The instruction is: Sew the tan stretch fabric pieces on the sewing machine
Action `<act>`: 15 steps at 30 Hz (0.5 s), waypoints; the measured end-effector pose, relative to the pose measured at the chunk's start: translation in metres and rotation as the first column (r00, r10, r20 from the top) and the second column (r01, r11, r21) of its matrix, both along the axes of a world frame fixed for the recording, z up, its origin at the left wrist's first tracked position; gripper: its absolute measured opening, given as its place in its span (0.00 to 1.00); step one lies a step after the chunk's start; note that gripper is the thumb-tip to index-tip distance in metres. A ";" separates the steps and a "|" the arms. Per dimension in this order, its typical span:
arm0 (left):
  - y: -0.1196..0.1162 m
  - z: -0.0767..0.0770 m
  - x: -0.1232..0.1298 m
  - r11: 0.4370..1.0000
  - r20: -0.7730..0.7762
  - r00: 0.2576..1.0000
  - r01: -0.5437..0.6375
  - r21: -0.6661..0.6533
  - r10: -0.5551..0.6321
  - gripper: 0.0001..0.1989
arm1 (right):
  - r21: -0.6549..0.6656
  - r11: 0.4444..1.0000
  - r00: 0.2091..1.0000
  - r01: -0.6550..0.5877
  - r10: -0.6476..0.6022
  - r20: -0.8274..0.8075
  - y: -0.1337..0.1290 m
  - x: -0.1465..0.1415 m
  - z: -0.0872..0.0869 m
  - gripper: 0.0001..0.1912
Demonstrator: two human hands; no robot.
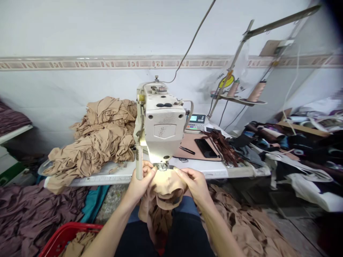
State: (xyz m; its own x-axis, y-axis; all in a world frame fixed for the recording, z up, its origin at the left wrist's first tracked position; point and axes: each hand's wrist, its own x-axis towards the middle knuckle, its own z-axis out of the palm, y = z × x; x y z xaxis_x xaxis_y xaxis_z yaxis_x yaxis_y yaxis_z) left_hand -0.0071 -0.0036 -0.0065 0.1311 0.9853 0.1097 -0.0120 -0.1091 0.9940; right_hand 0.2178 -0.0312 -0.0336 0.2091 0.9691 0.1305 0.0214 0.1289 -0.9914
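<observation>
Left hand (140, 179) and right hand (191, 185) both closed in a pinch on tan fabric (166, 188), thumbs on top, wrists raised, forearms angled inward. Fabric sits right at the presser foot (161, 166) of a white industrial sewing machine (160, 123), with the rest hanging below the hands. Farther on the bench (203, 170), a heap of tan pieces (93, 142) lies left of the machine; snips (187, 150) and a phone (205, 147) lie right.
</observation>
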 end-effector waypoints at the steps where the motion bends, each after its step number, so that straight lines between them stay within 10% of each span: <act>1: -0.001 -0.002 -0.002 1.000 -0.006 1.000 -0.012 0.009 0.012 0.17 | -0.003 1.000 1.000 0.004 -0.004 -0.008 -0.001 -0.001 -0.003 0.23; 10: -0.005 -0.040 -0.065 0.990 -0.247 0.963 -0.084 0.110 0.109 0.17 | 0.086 0.969 0.968 0.232 -0.238 0.075 -0.054 -0.019 -0.049 0.24; 15: -0.002 -0.037 -0.081 0.994 -0.170 0.980 -0.092 0.052 0.100 0.19 | 0.064 0.996 0.994 -0.057 0.051 0.092 -0.072 -0.059 -0.047 0.26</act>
